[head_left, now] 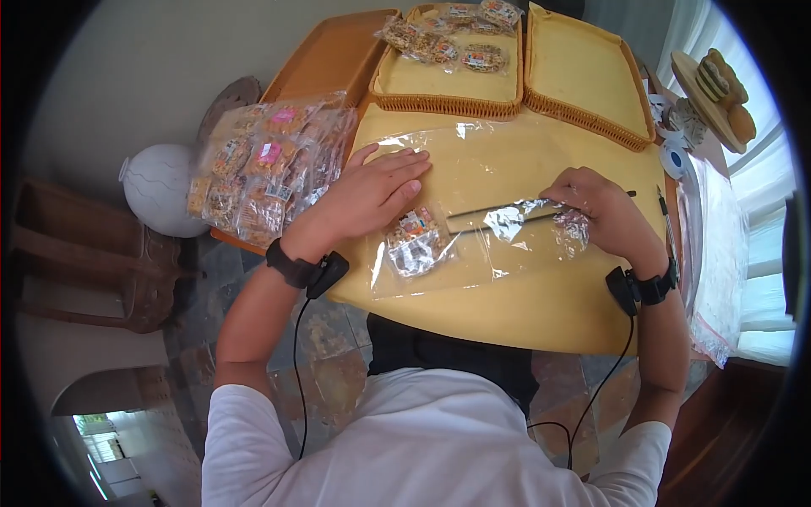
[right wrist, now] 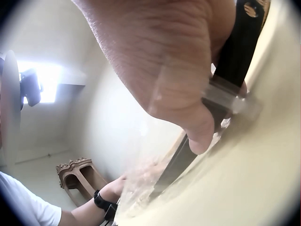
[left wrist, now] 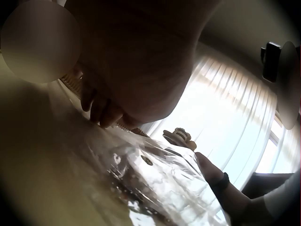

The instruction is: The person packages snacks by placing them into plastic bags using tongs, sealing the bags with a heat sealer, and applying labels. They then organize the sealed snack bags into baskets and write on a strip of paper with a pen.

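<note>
A large clear plastic bag [head_left: 490,160] lies spread over the yellow tabletop. My left hand [head_left: 372,194] rests flat on its left part, fingers stretched out. Just below that hand is a wrapped snack pack [head_left: 414,245], overlapped by the clear film. My right hand [head_left: 604,203] grips a long, flat dark tool [right wrist: 176,162] along with some of the bag's film. In the head view the tool [head_left: 486,221] points left toward the snack pack. In the right wrist view, its black upper part [right wrist: 242,42] has a small round mark, and the thumb presses against its side.
Packed snacks [head_left: 270,169] in clear bags are heaped at the left. Behind stand a wicker tray [head_left: 448,106] with several snack packs, another wicker tray [head_left: 587,72] and a brown tray [head_left: 334,55]. A tape roll [head_left: 673,159] and a pen [head_left: 665,211] lie at the right edge.
</note>
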The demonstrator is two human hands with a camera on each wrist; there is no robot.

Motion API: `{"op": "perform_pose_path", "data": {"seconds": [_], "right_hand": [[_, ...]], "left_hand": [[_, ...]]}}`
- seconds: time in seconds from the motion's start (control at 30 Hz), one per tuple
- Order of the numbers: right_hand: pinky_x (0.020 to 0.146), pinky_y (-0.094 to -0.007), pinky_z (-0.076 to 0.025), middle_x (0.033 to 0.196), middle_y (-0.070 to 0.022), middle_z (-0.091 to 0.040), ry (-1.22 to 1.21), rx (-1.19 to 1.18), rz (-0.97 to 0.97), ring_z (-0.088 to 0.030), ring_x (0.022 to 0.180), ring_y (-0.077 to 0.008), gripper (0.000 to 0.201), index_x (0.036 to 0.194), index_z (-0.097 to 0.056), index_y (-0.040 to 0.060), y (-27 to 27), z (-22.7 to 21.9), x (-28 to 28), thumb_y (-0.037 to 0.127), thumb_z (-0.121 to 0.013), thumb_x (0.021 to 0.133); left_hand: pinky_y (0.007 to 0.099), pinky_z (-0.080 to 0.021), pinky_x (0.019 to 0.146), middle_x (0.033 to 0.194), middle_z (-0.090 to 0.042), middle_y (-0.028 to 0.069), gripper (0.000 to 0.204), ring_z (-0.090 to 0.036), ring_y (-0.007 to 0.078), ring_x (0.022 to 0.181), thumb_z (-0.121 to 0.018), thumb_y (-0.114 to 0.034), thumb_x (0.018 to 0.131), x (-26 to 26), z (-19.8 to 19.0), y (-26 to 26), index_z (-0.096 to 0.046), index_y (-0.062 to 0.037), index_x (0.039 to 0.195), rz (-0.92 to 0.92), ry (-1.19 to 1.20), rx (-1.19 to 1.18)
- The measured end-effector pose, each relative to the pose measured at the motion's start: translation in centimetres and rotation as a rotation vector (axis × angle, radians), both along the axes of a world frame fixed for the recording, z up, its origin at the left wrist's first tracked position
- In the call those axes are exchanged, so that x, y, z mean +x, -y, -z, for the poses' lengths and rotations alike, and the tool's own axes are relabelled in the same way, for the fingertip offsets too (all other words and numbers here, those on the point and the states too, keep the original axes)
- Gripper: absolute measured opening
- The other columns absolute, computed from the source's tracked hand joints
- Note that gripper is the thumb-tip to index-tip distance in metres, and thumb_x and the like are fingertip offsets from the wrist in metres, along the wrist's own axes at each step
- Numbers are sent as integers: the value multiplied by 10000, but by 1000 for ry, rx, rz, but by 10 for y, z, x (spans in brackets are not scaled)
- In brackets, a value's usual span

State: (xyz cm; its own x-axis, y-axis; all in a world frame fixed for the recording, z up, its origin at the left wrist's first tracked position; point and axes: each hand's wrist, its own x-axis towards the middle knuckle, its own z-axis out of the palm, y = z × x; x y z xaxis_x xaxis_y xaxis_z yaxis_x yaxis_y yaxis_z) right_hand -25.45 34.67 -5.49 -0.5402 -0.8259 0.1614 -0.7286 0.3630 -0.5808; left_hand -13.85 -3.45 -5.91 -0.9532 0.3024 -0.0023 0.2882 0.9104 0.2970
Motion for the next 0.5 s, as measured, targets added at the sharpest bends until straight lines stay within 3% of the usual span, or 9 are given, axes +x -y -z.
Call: {"op": "perform_pose_path", "data": {"seconds": [0.17,0.33,0.47,0.5], "right_hand": [[933,-444,-544,1108,-130,-704,-14,-39,-137,-670,1049,-364,377,1181,-753,42,2,4,2,74,-833,814],[940,-464,-544,1137,-135,-704,-186,62,104,-670,1085,-374,409,1235,-719,44,6,2,3,76,-814,839],[943,-463,-553,1166,-138,-701,-259,49,119,-672,1089,-373,411,1266,-705,36,20,12,15,108,-800,873],[946,-460,-558,1182,-141,-699,-293,13,39,-673,1092,-372,401,1263,-707,32,25,15,18,116,-798,882]], "left_hand": [[528,-183,1310,1613,-570,105,521,-460,259,1545,-394,-381,1160,5,5,-3,-618,-73,1515,-4,-14,-36],[520,-183,1293,1617,-569,95,511,-485,250,1523,-400,-370,1157,-2,3,0,-648,-67,1486,-27,33,0],[508,-187,1286,1617,-571,93,507,-494,254,1514,-406,-365,1155,-3,0,-3,-659,-61,1471,-34,34,2],[513,-182,1287,1616,-572,93,505,-492,255,1516,-406,-361,1154,-2,0,-3,-658,-60,1473,-34,33,-6]]}}
